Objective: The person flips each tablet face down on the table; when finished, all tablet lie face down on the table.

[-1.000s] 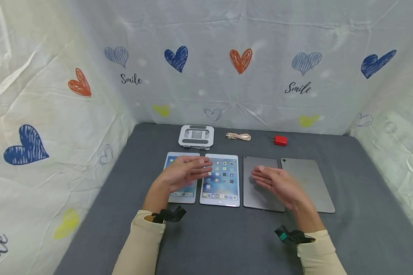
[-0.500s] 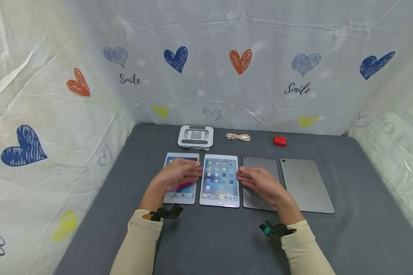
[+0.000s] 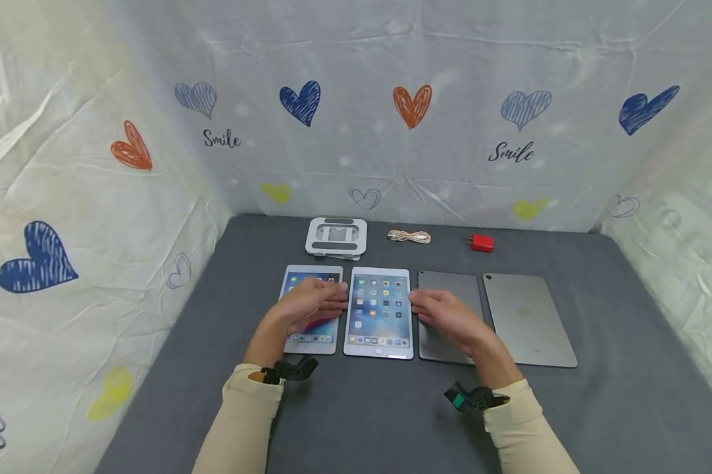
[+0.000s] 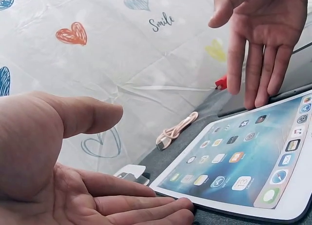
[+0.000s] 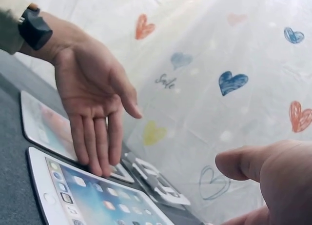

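Observation:
A white tablet point(image 3: 378, 313) lies screen up on the grey table, its home screen lit with app icons. My left hand point(image 3: 311, 304) is at its left edge with straight fingers, thumb raised apart in the left wrist view. At the right edge is my right hand point(image 3: 447, 317), fingers extended and their tips right at the rim. Under my left hand lies a second white tablet point(image 3: 310, 345), also lit and partly covered. A dark grey tablet point(image 3: 445, 345), back up, is partly hidden by my right hand. Beside it rests a lighter grey tablet point(image 3: 530, 319), back up too.
Behind the tablets stand a folded white and grey stand point(image 3: 336, 247), a coiled pale cable point(image 3: 409, 236) and a red charger plug point(image 3: 482, 243). A white curtain point(image 3: 356, 151) printed with hearts encloses the table's back and sides.
My right hand has moved left from over the dark grey tablet to the lit white tablet's right edge. My left hand has drawn back slightly left to its left edge.

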Tool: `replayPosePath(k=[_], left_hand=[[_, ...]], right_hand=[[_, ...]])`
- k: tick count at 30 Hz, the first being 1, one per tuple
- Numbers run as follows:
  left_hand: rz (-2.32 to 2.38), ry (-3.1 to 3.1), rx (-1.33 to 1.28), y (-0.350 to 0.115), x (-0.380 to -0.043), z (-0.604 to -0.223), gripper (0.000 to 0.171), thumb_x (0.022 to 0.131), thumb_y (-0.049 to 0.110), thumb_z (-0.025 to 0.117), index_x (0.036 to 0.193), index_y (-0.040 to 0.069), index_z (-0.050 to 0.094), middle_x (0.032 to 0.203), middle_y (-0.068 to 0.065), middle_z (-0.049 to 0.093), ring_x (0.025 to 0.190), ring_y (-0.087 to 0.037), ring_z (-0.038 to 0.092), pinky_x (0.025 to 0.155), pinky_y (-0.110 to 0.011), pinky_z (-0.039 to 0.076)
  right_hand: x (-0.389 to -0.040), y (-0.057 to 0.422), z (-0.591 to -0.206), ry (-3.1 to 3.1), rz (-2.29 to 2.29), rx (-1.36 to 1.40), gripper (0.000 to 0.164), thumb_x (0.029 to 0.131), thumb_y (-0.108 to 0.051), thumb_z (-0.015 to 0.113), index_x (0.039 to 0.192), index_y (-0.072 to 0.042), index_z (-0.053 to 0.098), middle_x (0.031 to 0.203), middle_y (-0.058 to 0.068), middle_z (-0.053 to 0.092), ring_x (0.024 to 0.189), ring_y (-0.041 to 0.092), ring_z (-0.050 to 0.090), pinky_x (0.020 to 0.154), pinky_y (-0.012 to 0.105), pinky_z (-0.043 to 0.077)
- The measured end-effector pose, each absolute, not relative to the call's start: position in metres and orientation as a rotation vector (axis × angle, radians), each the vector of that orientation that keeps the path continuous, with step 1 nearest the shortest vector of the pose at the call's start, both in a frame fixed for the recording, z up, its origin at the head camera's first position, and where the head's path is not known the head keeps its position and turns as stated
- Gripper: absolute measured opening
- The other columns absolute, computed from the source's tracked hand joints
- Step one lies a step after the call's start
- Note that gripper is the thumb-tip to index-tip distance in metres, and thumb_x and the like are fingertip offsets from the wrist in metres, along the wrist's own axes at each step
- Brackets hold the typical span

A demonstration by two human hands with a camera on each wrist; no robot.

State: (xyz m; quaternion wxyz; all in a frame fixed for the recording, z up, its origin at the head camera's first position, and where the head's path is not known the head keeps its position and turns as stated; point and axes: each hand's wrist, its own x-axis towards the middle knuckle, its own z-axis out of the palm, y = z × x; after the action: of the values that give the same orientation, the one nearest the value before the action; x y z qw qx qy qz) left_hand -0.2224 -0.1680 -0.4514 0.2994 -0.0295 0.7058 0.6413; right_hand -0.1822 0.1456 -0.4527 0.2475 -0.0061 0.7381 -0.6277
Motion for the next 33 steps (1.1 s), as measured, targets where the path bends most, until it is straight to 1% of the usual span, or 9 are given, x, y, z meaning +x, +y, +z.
replayPosePath(k=[7, 9, 14, 20, 23, 26, 29, 31, 33], left_hand=[[1.701, 1.890, -0.074, -0.169, -0.222, -0.455, 0.056, 0.112, 0.032, 0.066, 0.153, -0.005, 0.056, 0.156, -0.023, 0.062, 0.141, -0.036, 0.066, 0.121, -0.049, 0.051], [1.703, 1.889, -0.076, -0.169, -0.223, -0.456, 0.056, 0.112, 0.031, 0.065, 0.153, -0.006, 0.057, 0.155, -0.024, 0.063, 0.140, -0.035, 0.067, 0.120, -0.048, 0.053], [1.720, 1.879, -0.089, -0.167, -0.223, -0.456, 0.055, 0.112, 0.030, 0.065, 0.151, -0.007, 0.058, 0.151, -0.024, 0.066, 0.136, -0.034, 0.070, 0.115, -0.044, 0.057], [1.741, 1.866, -0.094, -0.166, -0.222, -0.455, 0.054, 0.112, 0.029, 0.065, 0.150, -0.008, 0.059, 0.151, -0.026, 0.065, 0.135, -0.036, 0.070, 0.113, -0.044, 0.059], [1.735, 1.875, -0.099, -0.166, -0.222, -0.455, 0.054, 0.113, 0.030, 0.064, 0.151, -0.007, 0.058, 0.151, -0.025, 0.066, 0.135, -0.036, 0.070, 0.114, -0.045, 0.058], [1.721, 1.887, -0.096, -0.165, -0.223, -0.455, 0.056, 0.112, 0.032, 0.066, 0.152, -0.007, 0.058, 0.151, -0.023, 0.066, 0.136, -0.035, 0.070, 0.117, -0.047, 0.056], [1.703, 1.904, -0.086, -0.161, -0.223, -0.454, 0.058, 0.111, 0.033, 0.067, 0.152, -0.006, 0.058, 0.151, -0.022, 0.067, 0.136, -0.034, 0.070, 0.119, -0.048, 0.054], [1.697, 1.910, -0.079, -0.157, -0.223, -0.454, 0.058, 0.111, 0.034, 0.067, 0.152, -0.006, 0.058, 0.151, -0.021, 0.067, 0.137, -0.034, 0.069, 0.119, -0.048, 0.054], [1.698, 1.907, -0.064, -0.152, -0.223, -0.454, 0.059, 0.111, 0.033, 0.067, 0.153, -0.008, 0.056, 0.152, -0.022, 0.066, 0.139, -0.035, 0.068, 0.120, -0.049, 0.054]], right_hand=[[-0.179, 0.135, -0.452, 1.964, -1.737, -0.051, 0.074, 0.116, -0.035, 0.053, 0.168, 0.011, 0.026, 0.183, 0.023, 0.015, 0.169, 0.040, 0.021, 0.140, 0.055, 0.018], [-0.179, 0.134, -0.453, 1.937, -1.772, -0.042, 0.074, 0.116, -0.033, 0.051, 0.169, 0.011, 0.024, 0.183, 0.022, 0.012, 0.169, 0.041, 0.018, 0.140, 0.056, 0.015], [-0.179, 0.134, -0.454, 1.861, -1.879, 0.001, 0.073, 0.116, -0.028, 0.050, 0.169, 0.012, 0.019, 0.181, 0.025, 0.014, 0.166, 0.043, 0.021, 0.140, 0.058, 0.014], [-0.179, 0.137, -0.455, 1.786, -2.015, 0.135, 0.067, 0.115, -0.027, 0.048, 0.166, 0.010, 0.024, 0.169, 0.025, 0.031, 0.149, 0.035, 0.037, 0.134, 0.051, 0.027], [-0.178, 0.140, -0.453, 1.699, -2.094, 0.137, 0.062, 0.116, -0.028, 0.045, 0.162, 0.010, 0.026, 0.167, 0.025, 0.031, 0.148, 0.034, 0.038, 0.134, 0.048, 0.029], [-0.179, 0.146, -0.452, 1.573, -2.169, 0.154, 0.063, 0.116, -0.030, 0.042, 0.162, 0.009, 0.024, 0.168, 0.023, 0.029, 0.149, 0.033, 0.037, 0.134, 0.045, 0.031], [-0.180, 0.151, -0.453, 1.466, -2.229, 0.200, 0.065, 0.116, -0.031, 0.041, 0.163, 0.009, 0.023, 0.162, 0.020, 0.033, 0.145, 0.029, 0.040, 0.131, 0.039, 0.035], [-0.181, 0.153, -0.453, 1.413, -2.259, 0.225, 0.066, 0.116, -0.031, 0.040, 0.165, 0.009, 0.021, 0.160, 0.019, 0.034, 0.144, 0.028, 0.041, 0.132, 0.038, 0.034], [-0.182, 0.155, -0.453, 1.397, -2.266, 0.222, 0.068, 0.116, -0.030, 0.040, 0.167, 0.009, 0.019, 0.163, 0.021, 0.032, 0.149, 0.029, 0.038, 0.136, 0.039, 0.029]])
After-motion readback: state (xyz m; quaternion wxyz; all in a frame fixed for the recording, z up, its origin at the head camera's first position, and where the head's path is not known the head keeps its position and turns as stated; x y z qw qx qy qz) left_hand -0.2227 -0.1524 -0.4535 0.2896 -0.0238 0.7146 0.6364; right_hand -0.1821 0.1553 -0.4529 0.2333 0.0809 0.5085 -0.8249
